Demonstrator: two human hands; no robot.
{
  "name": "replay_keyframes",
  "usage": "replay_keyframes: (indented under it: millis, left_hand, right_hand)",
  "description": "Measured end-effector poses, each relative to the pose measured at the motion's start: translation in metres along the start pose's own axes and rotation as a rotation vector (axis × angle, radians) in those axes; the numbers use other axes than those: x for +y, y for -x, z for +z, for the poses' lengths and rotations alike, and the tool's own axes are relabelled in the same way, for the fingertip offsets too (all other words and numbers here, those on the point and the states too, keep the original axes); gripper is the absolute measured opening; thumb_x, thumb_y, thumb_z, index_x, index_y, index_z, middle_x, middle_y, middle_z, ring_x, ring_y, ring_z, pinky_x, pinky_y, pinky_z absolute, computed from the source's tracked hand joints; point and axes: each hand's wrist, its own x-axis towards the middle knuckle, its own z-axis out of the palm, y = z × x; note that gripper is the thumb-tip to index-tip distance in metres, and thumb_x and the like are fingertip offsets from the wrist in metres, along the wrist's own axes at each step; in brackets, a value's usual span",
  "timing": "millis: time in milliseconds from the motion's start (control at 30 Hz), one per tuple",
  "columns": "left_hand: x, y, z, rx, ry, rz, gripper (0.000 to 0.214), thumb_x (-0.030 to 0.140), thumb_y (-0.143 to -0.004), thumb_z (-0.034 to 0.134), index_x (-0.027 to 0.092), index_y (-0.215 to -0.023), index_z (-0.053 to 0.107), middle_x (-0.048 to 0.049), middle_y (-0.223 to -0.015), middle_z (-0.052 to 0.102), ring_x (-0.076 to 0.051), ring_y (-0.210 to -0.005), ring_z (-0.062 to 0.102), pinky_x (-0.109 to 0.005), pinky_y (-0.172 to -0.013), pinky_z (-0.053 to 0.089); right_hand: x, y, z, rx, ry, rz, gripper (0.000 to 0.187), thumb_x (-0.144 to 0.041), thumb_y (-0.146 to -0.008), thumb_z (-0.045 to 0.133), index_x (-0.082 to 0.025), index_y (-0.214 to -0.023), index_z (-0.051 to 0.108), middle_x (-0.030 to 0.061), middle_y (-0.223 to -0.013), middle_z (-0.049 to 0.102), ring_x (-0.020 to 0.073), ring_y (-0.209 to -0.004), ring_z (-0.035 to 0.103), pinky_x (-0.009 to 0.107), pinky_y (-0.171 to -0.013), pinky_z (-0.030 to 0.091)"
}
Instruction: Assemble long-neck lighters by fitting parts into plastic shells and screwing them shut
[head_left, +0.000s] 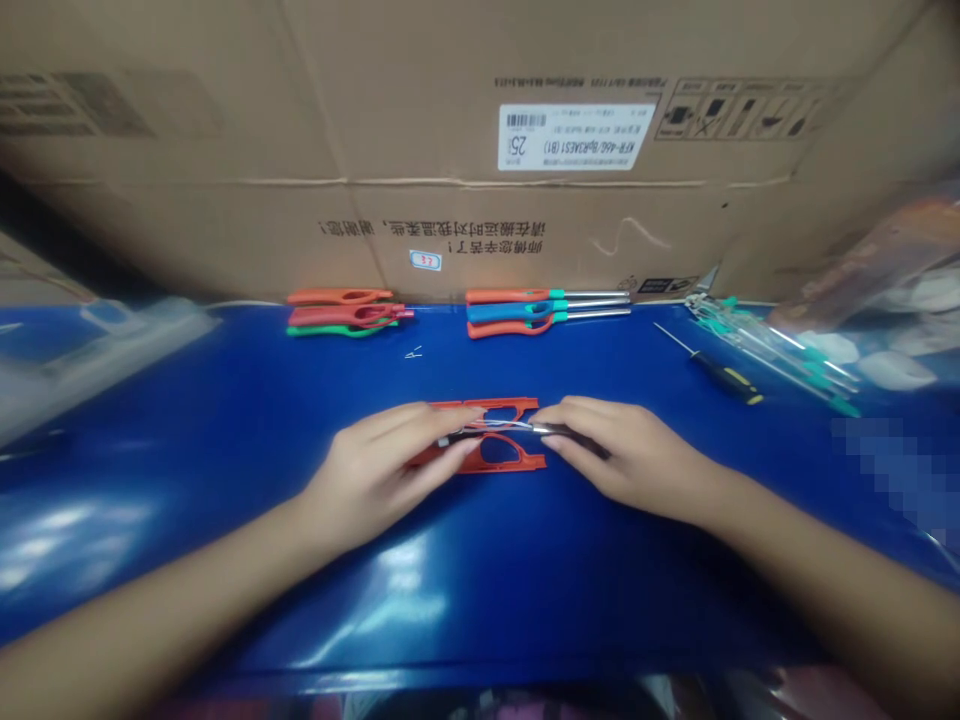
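Two orange lighter handle halves (491,461) lie on the blue table under and between my hands. My left hand (390,455) is closed, pinching a small dark lighter part (455,436) with a light grey end. Thin white wires (501,423) run from it to the right. My right hand (626,450) is closed around a slim dark tool (581,437) with a silvery tip, which meets the wire ends between my hands. The tool's exact kind is hidden by my fingers.
At the back lie several handle shells (341,315) and several long lighters (517,312). To the right are a screwdriver (724,377) and a pile of metal lighter tubes (787,350). A cardboard box (420,120) walls the back. Clear plastic (112,360) lies left.
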Motion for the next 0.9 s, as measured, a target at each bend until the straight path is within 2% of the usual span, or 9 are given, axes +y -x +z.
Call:
replay_keyframes:
  millis: [100, 167, 300, 467, 667, 900]
  left_hand:
    - [0.001, 0.0, 0.0, 0.044, -0.007, 0.056, 0.02, 0.021, -0.092, 0.071, 0.018, -0.112, 0.072, -0.0041, -0.1, 0.08, -0.013, -0.083, 0.076, -0.019, -0.08, 0.06]
    - [0.0, -0.001, -0.001, 0.052, -0.004, 0.074, 0.021, 0.02, -0.091, 0.072, 0.016, -0.112, 0.072, -0.0051, -0.1, 0.08, -0.013, -0.085, 0.076, -0.019, -0.083, 0.059]
    - [-0.006, -0.002, -0.002, -0.077, 0.049, 0.041, 0.018, 0.021, -0.093, 0.07, 0.015, -0.109, 0.074, -0.0046, -0.1, 0.08, -0.014, -0.09, 0.076, -0.019, -0.086, 0.058]
    - [-0.015, -0.003, -0.001, -0.218, 0.101, -0.014, 0.016, 0.023, -0.095, 0.067, 0.016, -0.107, 0.075, -0.0035, -0.102, 0.079, -0.014, -0.093, 0.075, -0.021, -0.085, 0.057]
    - [-0.014, -0.003, -0.001, -0.287, 0.133, -0.051, 0.021, 0.022, -0.097, 0.064, 0.017, -0.115, 0.073, -0.0048, -0.109, 0.077, -0.015, -0.098, 0.072, -0.024, -0.088, 0.056]
    - [-0.014, -0.003, -0.001, -0.349, 0.129, -0.056, 0.02, 0.02, -0.099, 0.061, 0.017, -0.113, 0.074, -0.0056, -0.106, 0.071, -0.015, -0.096, 0.07, -0.027, -0.086, 0.057]
  right_hand:
    - [-0.001, 0.003, -0.002, -0.077, -0.018, 0.035, 0.013, -0.028, -0.099, 0.055, -0.023, -0.111, 0.059, 0.0009, -0.097, 0.073, 0.0153, -0.08, 0.068, 0.027, -0.068, 0.048]
    - [-0.002, 0.004, -0.004, -0.129, -0.031, 0.035, 0.012, -0.028, -0.1, 0.053, -0.023, -0.109, 0.059, 0.0002, -0.097, 0.072, 0.0152, -0.081, 0.067, 0.027, -0.069, 0.047]
    - [-0.001, 0.003, -0.005, -0.188, -0.054, -0.024, 0.018, -0.028, -0.104, 0.046, -0.024, -0.113, 0.062, 0.0023, -0.109, 0.067, 0.0164, -0.093, 0.065, 0.03, -0.078, 0.049]
    - [0.002, 0.002, -0.006, -0.159, -0.073, -0.059, 0.021, -0.027, -0.104, 0.047, -0.023, -0.113, 0.065, 0.004, -0.109, 0.065, 0.0158, -0.092, 0.063, 0.029, -0.079, 0.049]
    - [0.003, 0.003, -0.008, -0.131, -0.049, -0.06, 0.023, -0.028, -0.104, 0.047, -0.022, -0.113, 0.068, 0.0045, -0.107, 0.066, 0.0157, -0.09, 0.063, 0.029, -0.078, 0.049]
    - [0.002, 0.008, -0.007, -0.206, 0.035, -0.085, 0.027, -0.026, -0.104, 0.047, -0.024, -0.118, 0.069, 0.0038, -0.108, 0.066, 0.0147, -0.088, 0.064, 0.029, -0.075, 0.048]
